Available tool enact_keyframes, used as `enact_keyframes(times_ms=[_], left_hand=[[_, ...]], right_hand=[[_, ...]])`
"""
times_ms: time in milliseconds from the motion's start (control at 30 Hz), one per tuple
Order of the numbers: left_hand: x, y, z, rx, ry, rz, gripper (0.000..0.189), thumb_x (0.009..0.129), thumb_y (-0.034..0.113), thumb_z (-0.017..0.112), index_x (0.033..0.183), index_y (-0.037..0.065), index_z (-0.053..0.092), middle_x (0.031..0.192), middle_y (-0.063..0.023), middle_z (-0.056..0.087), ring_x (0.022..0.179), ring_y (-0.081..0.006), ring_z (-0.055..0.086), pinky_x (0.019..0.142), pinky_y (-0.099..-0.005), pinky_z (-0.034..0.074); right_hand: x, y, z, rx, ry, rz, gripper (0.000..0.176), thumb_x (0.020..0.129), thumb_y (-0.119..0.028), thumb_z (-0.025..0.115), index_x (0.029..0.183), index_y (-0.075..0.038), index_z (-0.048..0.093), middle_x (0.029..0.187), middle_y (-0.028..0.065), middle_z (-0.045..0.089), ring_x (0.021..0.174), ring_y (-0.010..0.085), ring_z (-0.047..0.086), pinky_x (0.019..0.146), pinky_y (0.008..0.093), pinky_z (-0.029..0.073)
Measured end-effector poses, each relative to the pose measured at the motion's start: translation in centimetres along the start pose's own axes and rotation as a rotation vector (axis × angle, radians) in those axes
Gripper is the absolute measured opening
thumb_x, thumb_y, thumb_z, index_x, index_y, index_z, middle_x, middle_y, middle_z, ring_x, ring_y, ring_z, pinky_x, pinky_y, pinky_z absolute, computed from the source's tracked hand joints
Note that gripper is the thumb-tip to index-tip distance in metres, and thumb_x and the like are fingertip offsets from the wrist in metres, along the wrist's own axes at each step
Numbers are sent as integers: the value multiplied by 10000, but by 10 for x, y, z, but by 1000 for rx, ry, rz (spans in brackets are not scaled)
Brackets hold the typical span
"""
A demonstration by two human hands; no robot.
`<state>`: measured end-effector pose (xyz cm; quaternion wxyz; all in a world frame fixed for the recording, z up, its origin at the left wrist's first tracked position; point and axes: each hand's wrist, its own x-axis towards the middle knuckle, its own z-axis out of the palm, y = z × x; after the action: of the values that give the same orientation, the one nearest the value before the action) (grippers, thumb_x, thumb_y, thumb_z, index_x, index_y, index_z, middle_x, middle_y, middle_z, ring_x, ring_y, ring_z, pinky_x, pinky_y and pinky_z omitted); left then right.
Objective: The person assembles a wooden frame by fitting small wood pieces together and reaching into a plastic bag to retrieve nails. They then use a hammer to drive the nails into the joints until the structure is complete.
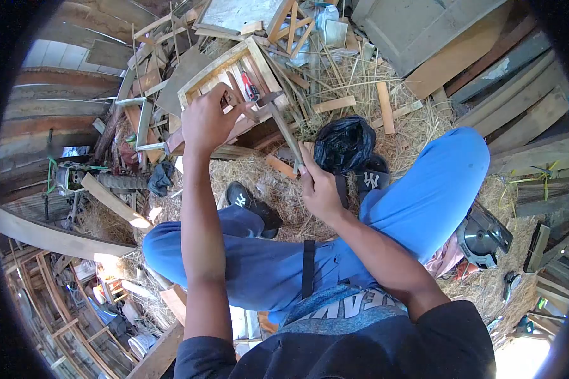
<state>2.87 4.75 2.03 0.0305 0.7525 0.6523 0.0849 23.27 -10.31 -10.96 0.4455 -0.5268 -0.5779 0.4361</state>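
Observation:
My right hand [321, 192] is wrapped round the wooden handle of a hammer [285, 131], whose metal head lies over the near right edge of a wooden frame box [263, 63]. My left hand [210, 120] is above the box, left of the hammer head, its thumb and fingers brought together near the head; what they hold, if anything, is too small to make out. Inside the box, just beyond the hammer head, lies a red and black tool [249, 86].
A black plastic bag [344, 144] stands on the straw between my feet and the wood scraps. A circular saw [480, 235] lies right of my knee. Loose planks [385, 107] and a grey panel [417, 31] are farther back.

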Motion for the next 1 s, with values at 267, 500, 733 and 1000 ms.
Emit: enact_keyframes(times_ms=[267,500,733,1000], left_hand=[[-3,-4,-4,-4,-17,-27,410,824,499,778,937,117,681,778,-134,716,765,-363,713,673,-479,529],[-27,-42,-60,-370,136,-37,305,816,252,846,977,45,692,799,-135,717,720,-264,688,677,-392,531],[-67,-93,-81,-688,560,-7,306,870,126,818,1084,-12,649,976,-60,673,924,-144,608,845,-298,496],[-71,-114,-73,-1086,883,-155,196,906,95,769,1032,6,649,958,-38,662,898,-105,599,826,-261,478]], right_hand=[[12,8,-3,-20,-122,156,481,1038,-84,512,1516,-89,455,1064,286,690,605,250,580,661,372,516],[40,28,-12,55,131,134,448,1048,-152,532,1489,-82,503,1115,279,693,739,192,671,731,364,542],[100,-12,0,-60,114,69,593,1001,-73,558,1568,-113,390,949,247,699,728,278,668,745,368,536],[189,-42,28,-557,-25,-263,456,947,-91,575,1403,-94,558,1274,263,599,1112,483,603,938,539,489]])
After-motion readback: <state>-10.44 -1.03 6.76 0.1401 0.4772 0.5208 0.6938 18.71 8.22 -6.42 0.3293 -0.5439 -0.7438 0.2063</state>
